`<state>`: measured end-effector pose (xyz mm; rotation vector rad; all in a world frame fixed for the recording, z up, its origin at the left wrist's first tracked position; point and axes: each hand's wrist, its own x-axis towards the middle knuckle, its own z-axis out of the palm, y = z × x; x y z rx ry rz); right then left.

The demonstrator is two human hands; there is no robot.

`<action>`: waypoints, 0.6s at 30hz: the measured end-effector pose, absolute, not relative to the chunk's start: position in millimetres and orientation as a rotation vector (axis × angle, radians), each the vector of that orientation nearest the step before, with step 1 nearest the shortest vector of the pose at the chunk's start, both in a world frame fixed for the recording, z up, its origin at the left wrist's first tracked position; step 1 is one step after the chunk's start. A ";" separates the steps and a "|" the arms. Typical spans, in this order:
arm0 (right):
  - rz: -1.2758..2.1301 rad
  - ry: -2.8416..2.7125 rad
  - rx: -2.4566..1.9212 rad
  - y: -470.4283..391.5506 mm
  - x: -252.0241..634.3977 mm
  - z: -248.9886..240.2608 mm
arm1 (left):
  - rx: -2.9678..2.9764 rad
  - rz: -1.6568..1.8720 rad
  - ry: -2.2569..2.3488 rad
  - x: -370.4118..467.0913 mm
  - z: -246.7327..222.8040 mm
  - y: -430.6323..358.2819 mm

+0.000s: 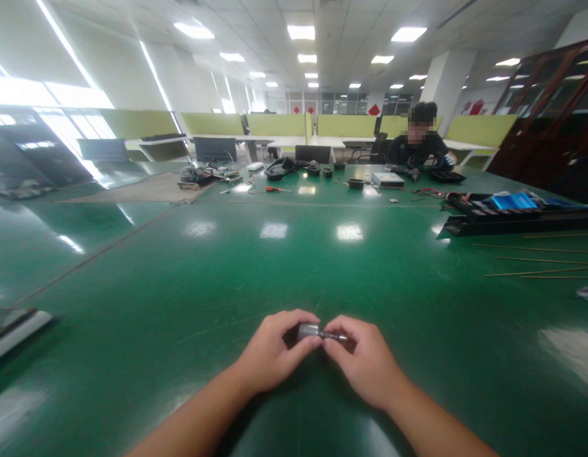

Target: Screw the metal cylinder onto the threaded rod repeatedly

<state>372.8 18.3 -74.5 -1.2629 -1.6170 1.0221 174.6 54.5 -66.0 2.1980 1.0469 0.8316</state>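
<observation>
Low in the middle of the head view, my two hands meet over a small metal part (309, 331). It is a short grey cylinder with a thinner, pointed shaft (339, 337) lying sideways to the right. The thick end is between the thumb and fingers of my left hand (279, 346). My right hand (363, 355) has its thumb and fingers closed around the shaft, whose bright tip shows between them. Whether the cylinder and the shaft are one piece I cannot tell. Both hands are just over the green table top (217, 273).
A red screwdriver (274, 189), black trays (355, 184) and a silver box (387, 180) lie further back. Thin rods (536, 259) and a black channel (512, 223) are on the right. A white-edged object (20, 336) sits at left. Another person (417, 149) sits across the table.
</observation>
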 end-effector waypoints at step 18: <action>1.005 -1.635 -1.274 19.3 375.2 -78.2 | 2.168 0.858 1.027 175.3 -66.6 55.4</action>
